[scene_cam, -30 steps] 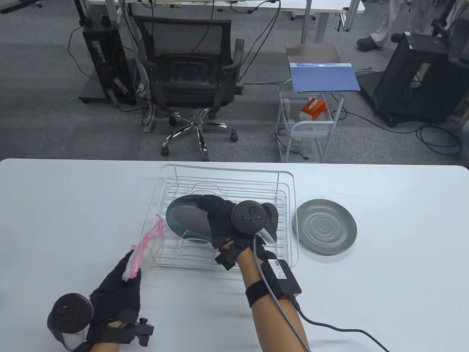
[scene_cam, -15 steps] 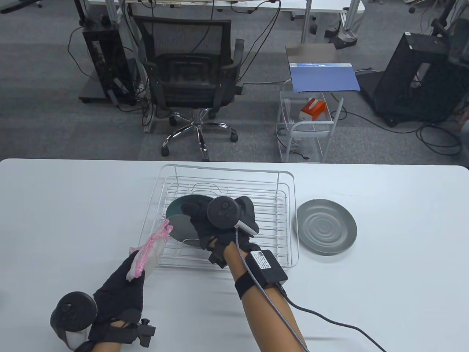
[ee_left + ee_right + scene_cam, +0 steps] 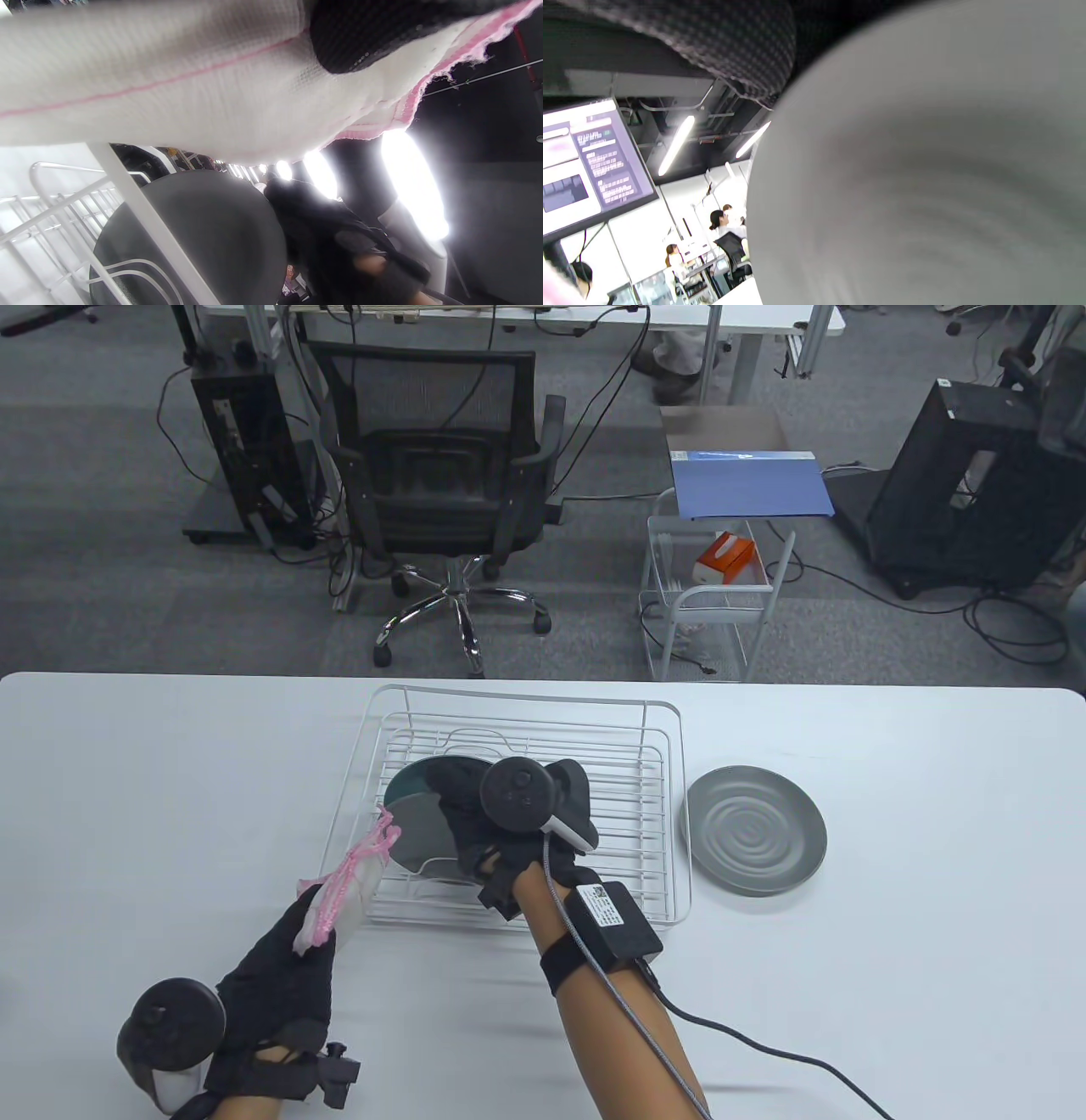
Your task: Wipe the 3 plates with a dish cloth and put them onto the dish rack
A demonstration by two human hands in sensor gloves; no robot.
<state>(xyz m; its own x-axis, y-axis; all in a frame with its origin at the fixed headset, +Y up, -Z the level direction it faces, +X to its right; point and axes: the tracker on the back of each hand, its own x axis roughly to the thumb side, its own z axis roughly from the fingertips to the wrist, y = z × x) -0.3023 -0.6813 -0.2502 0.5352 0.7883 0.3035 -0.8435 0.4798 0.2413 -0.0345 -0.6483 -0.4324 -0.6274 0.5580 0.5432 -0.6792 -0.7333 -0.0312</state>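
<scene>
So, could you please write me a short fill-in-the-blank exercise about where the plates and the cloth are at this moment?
1. The right hand holds a grey plate on edge inside the white wire ____.
2. The left hand grips a white dish cloth with ____ edging.
3. The other grey plate lies flat on the table, to the ____ of the rack as the table view shows it.

Missing words: dish rack; pink; right

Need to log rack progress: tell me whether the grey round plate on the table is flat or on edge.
Flat: the grey round plate lies face up on the white table, beside the rack.
</scene>
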